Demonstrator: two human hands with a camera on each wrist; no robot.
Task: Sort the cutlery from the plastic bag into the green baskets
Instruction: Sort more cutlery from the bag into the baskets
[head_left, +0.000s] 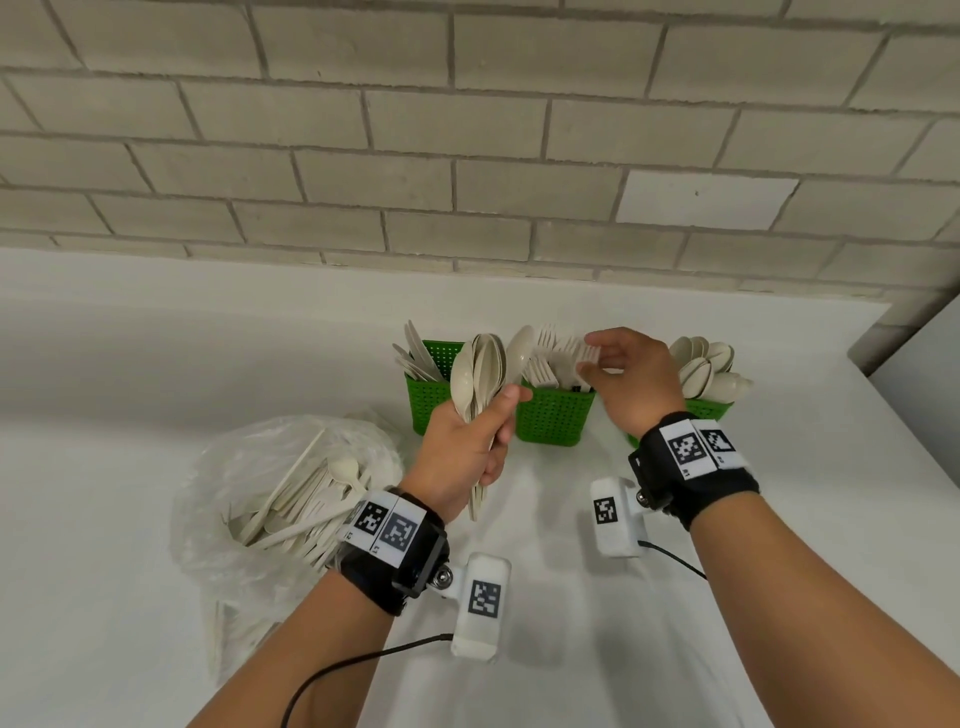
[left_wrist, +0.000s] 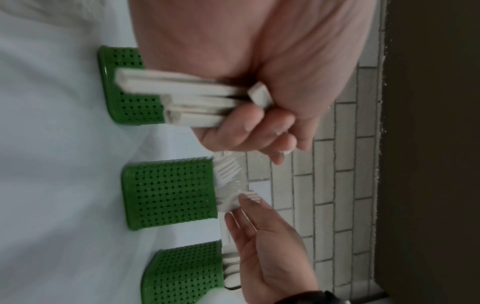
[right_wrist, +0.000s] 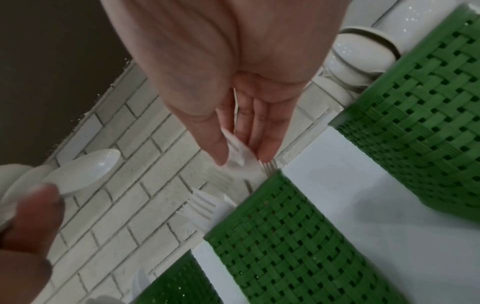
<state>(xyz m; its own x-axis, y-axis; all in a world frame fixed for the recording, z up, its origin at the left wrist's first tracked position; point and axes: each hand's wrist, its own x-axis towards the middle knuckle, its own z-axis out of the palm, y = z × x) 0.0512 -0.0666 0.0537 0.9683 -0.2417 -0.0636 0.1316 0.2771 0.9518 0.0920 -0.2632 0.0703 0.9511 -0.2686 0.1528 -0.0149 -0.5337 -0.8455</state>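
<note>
My left hand (head_left: 488, 431) grips a bunch of beige spoons (head_left: 480, 369) by their handles (left_wrist: 192, 98), bowls up, in front of the left green basket (head_left: 428, 402), which holds knives. The middle green basket (head_left: 553, 418) is full of forks (head_left: 553, 358). My right hand (head_left: 592, 356) hovers over its right side with fingers (right_wrist: 262, 127) straight and thumb apart. A blurred fork head (right_wrist: 237, 153) lies between thumb and fingers, touching them. Behind the right wrist, the right green basket (head_left: 709, 410) holds spoons. The plastic bag (head_left: 270, 499) of mixed cutlery lies at the left.
Everything stands on a white counter (head_left: 571, 597) against a grey brick wall (head_left: 467, 156). The counter's right edge (head_left: 914, 441) runs close past the right basket. Cables hang from both wrist cameras.
</note>
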